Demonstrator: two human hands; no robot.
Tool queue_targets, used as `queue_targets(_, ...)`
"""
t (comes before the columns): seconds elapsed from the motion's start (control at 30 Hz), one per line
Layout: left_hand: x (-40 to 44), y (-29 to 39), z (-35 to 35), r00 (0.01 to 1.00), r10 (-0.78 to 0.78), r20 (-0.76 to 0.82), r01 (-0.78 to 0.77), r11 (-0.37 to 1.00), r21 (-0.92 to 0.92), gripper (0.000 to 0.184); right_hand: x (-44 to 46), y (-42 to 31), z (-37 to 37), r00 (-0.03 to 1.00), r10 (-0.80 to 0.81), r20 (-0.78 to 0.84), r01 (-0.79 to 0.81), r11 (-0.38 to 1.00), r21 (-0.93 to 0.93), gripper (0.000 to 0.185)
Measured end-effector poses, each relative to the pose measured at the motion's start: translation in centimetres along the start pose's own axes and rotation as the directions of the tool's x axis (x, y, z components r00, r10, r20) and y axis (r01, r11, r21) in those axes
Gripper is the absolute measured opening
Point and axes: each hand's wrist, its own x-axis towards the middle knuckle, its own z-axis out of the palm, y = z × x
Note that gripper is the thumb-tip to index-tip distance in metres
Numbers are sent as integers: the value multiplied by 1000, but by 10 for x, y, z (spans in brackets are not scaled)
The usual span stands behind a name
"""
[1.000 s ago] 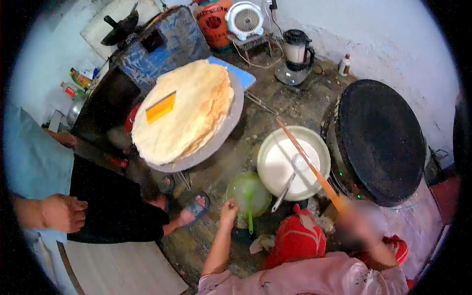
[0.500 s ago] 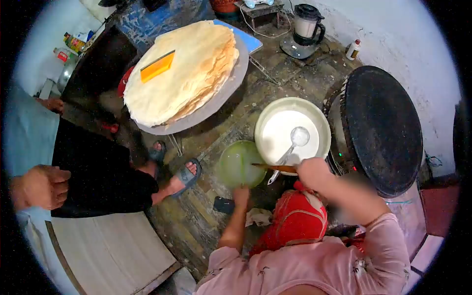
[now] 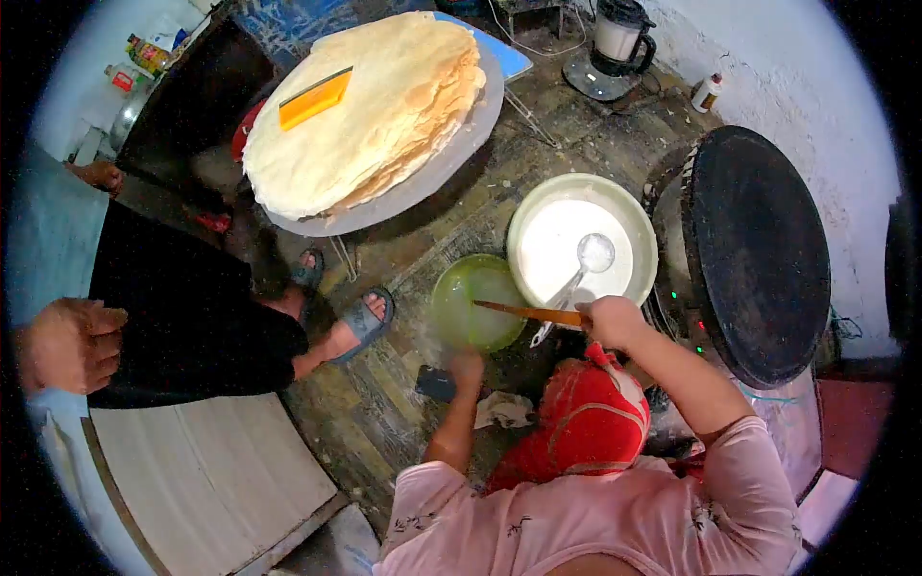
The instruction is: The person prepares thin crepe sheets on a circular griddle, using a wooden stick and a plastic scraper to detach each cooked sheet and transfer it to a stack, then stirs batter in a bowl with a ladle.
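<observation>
So the right hand (image 3: 611,319) is clamped on a wooden stick (image 3: 533,311), its tip over the green bowl (image 3: 449,324). Left hand (image 3: 468,367) is at that bowl's near rim, apart from the right – blurry, can't tell if it's gripping. Big batter bowl (image 3: 516,240) with a ladle (image 3: 595,252) sits just right of the green one, round black griddle (image 3: 759,254) farther right.

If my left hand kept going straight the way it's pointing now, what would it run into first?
Probably the near rim of the round, translucent green bowl. Your left hand is right beside it and blurred, so I can't tell whether they already touch.
</observation>
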Motion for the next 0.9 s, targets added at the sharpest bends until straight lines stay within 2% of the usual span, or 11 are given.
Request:
queue_targets(0.23, -17, 5, -8, 999, 32, -38, -42, 959, -280, 27, 11, 5, 27, 969, -184, -165, 140, 959, -248, 27)
queue_targets(0.4, -31, 81, -84, 981, -90, -171, 102, 993, 65, 34, -52, 16, -13, 955, -118, -273, 35, 956, -291, 29)
queue_targets(0.43, -17, 31, -50, 969, 93, -228, -69, 991, 114, 36, -63, 16, -20, 959, -49, -279, -15, 974, -225, 30)
queue_targets(0.5, -37, 69, -81, 961, 87, -263, -44, 985, 167, 35, -69, 14, -29, 959, 19, -282, -65, 986, -155, 32)
queue_targets(0.53, -48, 85, -97, 951, 85, -298, -18, 975, 221, 34, -68, 14, -29, 991, -10, -131, -3, 995, -97, 34)
queue_targets(0.6, -59, 91, -109, 973, 99, -207, -17, 931, 364, 33, -59, 14, -17, 996, -34, 79, 40, 996, -77, 37)
queue_targets(0.67, -60, 73, -102, 987, 99, -123, -25, 871, 491, 33, -45, 2, -18, 996, 57, -72, -64, 993, -100, 34)
queue_targets(0.77, -68, 39, -90, 837, 395, -379, -326, 916, 234, 32, -28, -5, -9, 967, -20, -255, -18, 989, -148, 29)
queue_targets(0.83, -99, 108, -143, 1000, -10, -27, 14, 991, 132, 31, -23, -3, -5, 943, -94, -318, 23, 975, -222, 28)
queue_targets(0.87, -99, 104, -136, 1000, -8, -28, 11, 991, 136, 31, -22, -1, -2, 913, -166, -372, 52, 953, -299, 28)
queue_targets(0.9, -98, 99, -124, 977, 158, -141, -159, 987, 3, 23, -22, 1, 0, 903, -185, -388, 65, 951, -301, 30)
